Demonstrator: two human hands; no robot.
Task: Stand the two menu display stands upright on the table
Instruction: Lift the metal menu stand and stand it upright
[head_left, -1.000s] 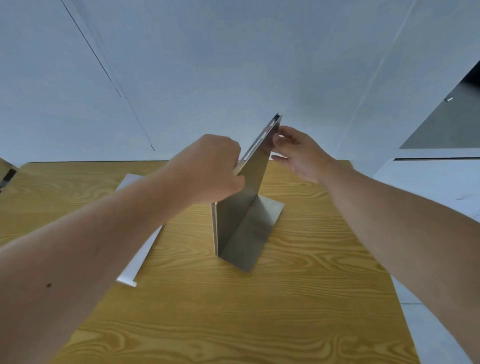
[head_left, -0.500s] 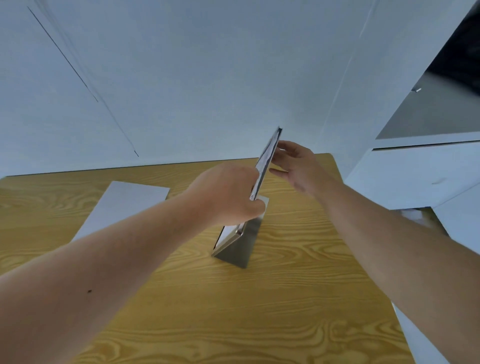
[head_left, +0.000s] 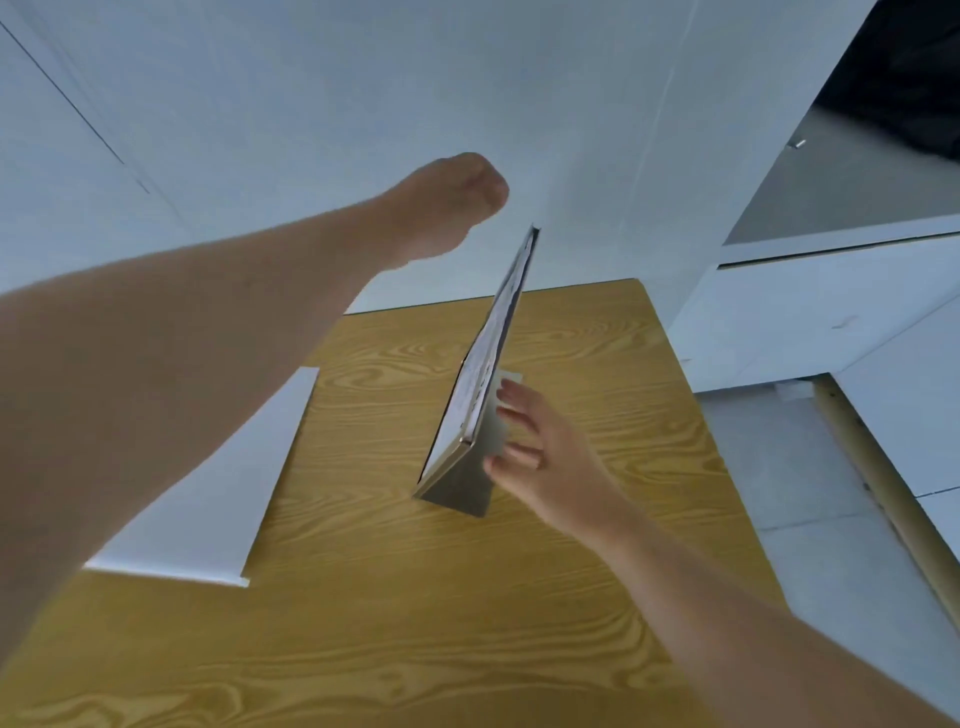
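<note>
Half a second earlier both hands were pinching the top of the metal menu stand (head_left: 485, 415); now neither holds it. The left hand (head_left: 447, 205) has lifted up and to the left, clear of the stand's top edge, its fingers curled into a loose fist with nothing visible in it. The right hand (head_left: 540, 457) has dropped to the lower right side of the stand, fingers spread wide, the fingertips (head_left: 506, 389) just beside or perhaps brushing the back panel; contact cannot be told for sure. The stand itself rests on its folded base near the middle of the wooden table (head_left: 597, 545), its display panel leaning up and away toward the far wall, so it seems to be standing by its own weight. That suggests the first of the two stands is done, or nearly so, with the right hand only steadying it. The second stand appears to be the white flat panel (head_left: 218, 499) lying on the table to the left, partly hidden under the left forearm; it still lies flat and would be the next thing to raise.
</note>
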